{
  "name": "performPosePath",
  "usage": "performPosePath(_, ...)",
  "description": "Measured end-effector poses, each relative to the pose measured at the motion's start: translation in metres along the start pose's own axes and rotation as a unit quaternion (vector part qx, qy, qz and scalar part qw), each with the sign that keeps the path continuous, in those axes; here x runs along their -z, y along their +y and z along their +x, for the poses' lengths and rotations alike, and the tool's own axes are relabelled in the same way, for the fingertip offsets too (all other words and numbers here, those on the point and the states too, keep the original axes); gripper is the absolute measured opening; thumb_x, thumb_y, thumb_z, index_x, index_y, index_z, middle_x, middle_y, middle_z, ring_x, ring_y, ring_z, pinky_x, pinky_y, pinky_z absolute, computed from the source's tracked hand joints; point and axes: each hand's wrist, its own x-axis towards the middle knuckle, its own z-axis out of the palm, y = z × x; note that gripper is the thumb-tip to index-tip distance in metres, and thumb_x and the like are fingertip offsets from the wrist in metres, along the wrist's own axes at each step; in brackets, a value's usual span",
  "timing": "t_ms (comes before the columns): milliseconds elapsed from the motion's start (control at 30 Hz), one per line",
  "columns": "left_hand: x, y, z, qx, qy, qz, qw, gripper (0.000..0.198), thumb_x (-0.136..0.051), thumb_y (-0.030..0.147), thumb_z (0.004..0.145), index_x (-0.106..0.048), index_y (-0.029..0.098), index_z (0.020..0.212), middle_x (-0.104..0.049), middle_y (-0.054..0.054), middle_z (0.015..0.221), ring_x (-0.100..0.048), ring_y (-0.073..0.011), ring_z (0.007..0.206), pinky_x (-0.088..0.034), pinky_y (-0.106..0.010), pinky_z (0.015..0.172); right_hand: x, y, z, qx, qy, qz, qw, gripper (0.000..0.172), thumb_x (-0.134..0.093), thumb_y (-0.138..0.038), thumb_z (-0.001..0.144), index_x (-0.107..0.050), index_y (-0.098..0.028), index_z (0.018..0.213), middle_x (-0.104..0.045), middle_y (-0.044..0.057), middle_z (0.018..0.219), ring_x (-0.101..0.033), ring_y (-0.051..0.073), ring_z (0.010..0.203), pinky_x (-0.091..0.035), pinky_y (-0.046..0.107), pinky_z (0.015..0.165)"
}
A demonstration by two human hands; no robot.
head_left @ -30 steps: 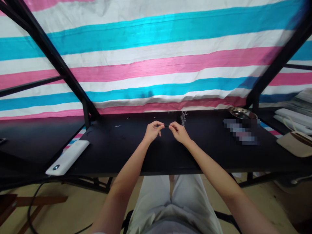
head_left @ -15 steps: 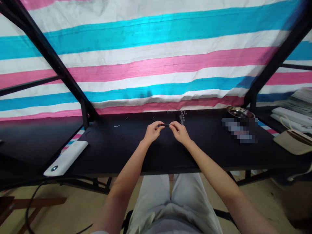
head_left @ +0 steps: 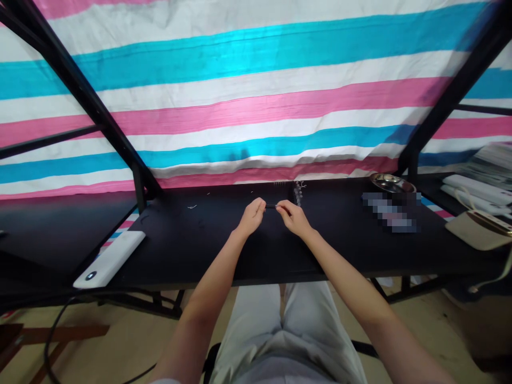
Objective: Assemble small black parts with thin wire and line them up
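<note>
A short, thin black rod (head_left: 271,206), perhaps a pen part, spans the gap between my two hands above the black table. My left hand (head_left: 253,216) is closed around its left end, which the fingers hide. At the other end, the thumb and fingertips of my right hand (head_left: 292,215) pinch a lighter tip. Just behind the right hand lies a row of small clear pieces (head_left: 298,193) on the table. Farther back is a line of tiny dark pieces (head_left: 281,183), too small to name.
A white power bank-like device (head_left: 110,260) lies at the table's left end. On the right stand a shiny metal bowl (head_left: 392,184) and a blurred-out patch (head_left: 390,212). Beyond it sits a beige pouch (head_left: 476,230). White scraps (head_left: 192,206) lie on the black tabletop (head_left: 180,245).
My left fingers have folded farther over the rod's left end, with the thumb now lying along it. My right hand keeps its pinch, nearly in the same place.
</note>
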Motion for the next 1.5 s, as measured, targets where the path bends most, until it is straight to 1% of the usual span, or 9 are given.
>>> performPosePath(133,-0.004,0.001,0.000,0.045,-0.009,-0.049,0.998,0.042,-0.034,0.053,0.087,-0.042,0.018,0.065,-0.037,0.005,0.048,-0.036,-0.0067,0.038,-0.030,-0.022,0.045,0.001,0.005,-0.002,0.022,-0.014,-0.027,0.999,0.028,-0.036,-0.037,0.091,-0.056,-0.018,0.092,-0.059,0.007,0.083,-0.055,0.015,0.070,-0.043,0.026,0.066)
performPosePath(267,-0.006,0.002,-0.001,0.068,-0.010,-0.083,0.994,0.045,-0.035,0.055,0.086,-0.041,0.018,0.062,-0.037,0.006,0.046,-0.036,-0.0060,0.038,-0.030,-0.020,0.043,0.002,0.009,-0.003,0.046,-0.017,-0.045,0.998,0.027,-0.035,-0.035,0.091,-0.056,-0.019,0.096,-0.059,0.008,0.084,-0.055,0.016,0.071,-0.044,0.027,0.067)
performPosePath(400,-0.005,0.002,0.000,0.067,0.001,-0.073,0.995,0.045,-0.036,0.054,0.085,-0.042,0.017,0.061,-0.037,0.006,0.045,-0.036,-0.0058,0.037,-0.030,-0.020,0.042,0.002,0.011,-0.003,0.052,-0.009,-0.051,0.997,0.026,-0.036,-0.034,0.091,-0.056,-0.019,0.097,-0.060,0.008,0.084,-0.056,0.016,0.072,-0.045,0.027,0.068)
performPosePath(600,-0.004,-0.005,0.001,0.054,0.007,-0.058,0.997,0.038,-0.044,0.052,0.083,-0.048,0.017,0.068,-0.042,0.006,0.046,-0.040,-0.0055,0.036,-0.032,-0.019,0.043,0.001,0.010,-0.006,0.002,-0.010,-0.061,0.998,0.026,-0.041,-0.038,0.089,-0.057,-0.020,0.100,-0.062,0.005,0.080,-0.054,0.013,0.060,-0.045,0.025,0.061)
performPosePath(700,-0.004,-0.007,0.001,0.046,0.006,-0.054,0.997,0.034,-0.046,0.050,0.082,-0.049,0.018,0.073,-0.046,0.005,0.051,-0.042,-0.0056,0.038,-0.032,-0.019,0.042,-0.001,0.011,-0.006,0.005,-0.009,-0.069,0.998,0.026,-0.043,-0.037,0.088,-0.057,-0.019,0.101,-0.064,0.007,0.088,-0.059,0.015,0.069,-0.047,0.027,0.067)
performPosePath(800,-0.006,-0.008,0.000,0.042,0.018,-0.036,0.998,0.034,-0.046,0.049,0.083,-0.048,0.018,0.072,-0.045,0.006,0.051,-0.040,-0.0054,0.038,-0.030,-0.019,0.041,-0.004,0.014,-0.006,0.010,-0.008,-0.071,0.997,0.025,-0.043,-0.035,0.088,-0.058,-0.019,0.101,-0.065,0.009,0.092,-0.062,0.017,0.077,-0.048,0.028,0.071)
performPosePath(1067,-0.010,-0.006,0.000,0.058,0.052,-0.023,0.997,0.039,-0.040,0.051,0.085,-0.044,0.018,0.064,-0.038,0.007,0.044,-0.036,-0.0058,0.037,-0.029,-0.020,0.043,-0.007,0.015,-0.005,0.036,-0.012,-0.069,0.997,0.025,-0.042,-0.034,0.090,-0.059,-0.020,0.101,-0.064,0.008,0.093,-0.062,0.018,0.082,-0.049,0.029,0.073)
performPosePath(1233,-0.008,-0.006,0.000,0.061,0.064,-0.026,0.996,0.040,-0.039,0.050,0.086,-0.043,0.018,0.062,-0.038,0.007,0.042,-0.039,-0.0062,0.035,-0.030,-0.020,0.042,-0.003,0.008,-0.005,0.045,-0.020,-0.085,0.995,0.025,-0.040,-0.034,0.090,-0.059,-0.020,0.100,-0.063,0.007,0.087,-0.060,0.017,0.077,-0.047,0.027,0.069)
performPosePath(1500,-0.006,-0.006,0.004,0.077,0.114,-0.083,0.987,0.038,-0.043,0.052,0.083,-0.045,0.018,0.066,-0.042,0.007,0.046,-0.038,-0.0044,0.033,-0.029,-0.019,0.039,0.002,0.006,-0.004,0.025,0.001,-0.095,0.995,0.025,-0.040,-0.035,0.090,-0.058,-0.019,0.097,-0.060,0.005,0.080,-0.051,0.012,0.060,-0.043,0.025,0.060)
